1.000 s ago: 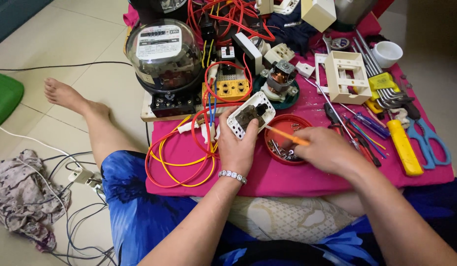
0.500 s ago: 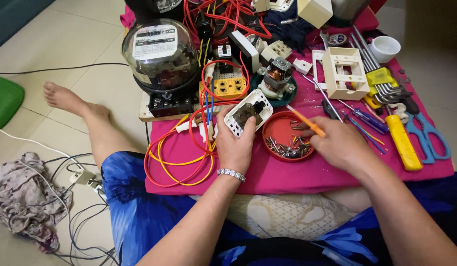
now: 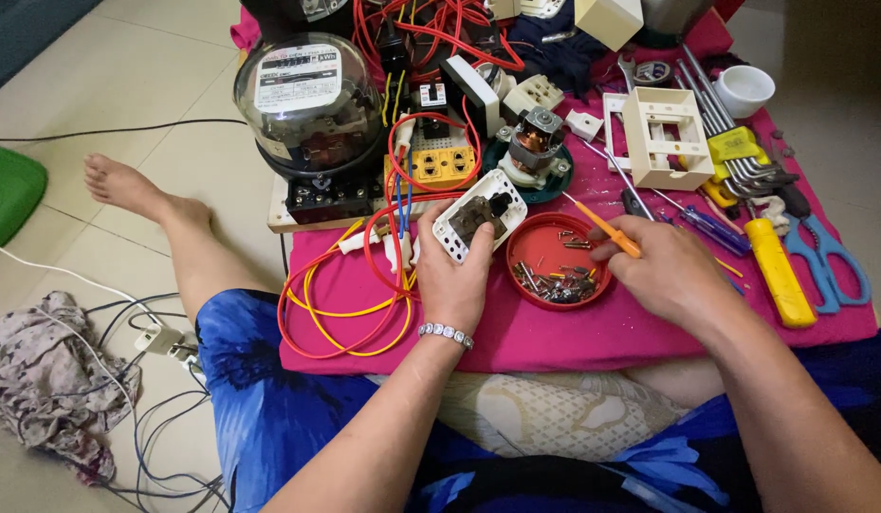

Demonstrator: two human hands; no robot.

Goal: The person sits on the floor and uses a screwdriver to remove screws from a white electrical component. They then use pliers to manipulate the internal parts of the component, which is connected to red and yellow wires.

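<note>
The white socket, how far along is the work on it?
Done: the white socket is turned back-up, its dark inner parts exposed. In hand: the left hand grips it, and the right hand holds an orange screwdriver over the red dish of loose screws. Left: those screws still lie in the dish.

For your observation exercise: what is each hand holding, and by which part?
The left hand grips the white socket housing by its lower end. The right hand pinches the orange screwdriver by its handle, over the red dish.
</note>
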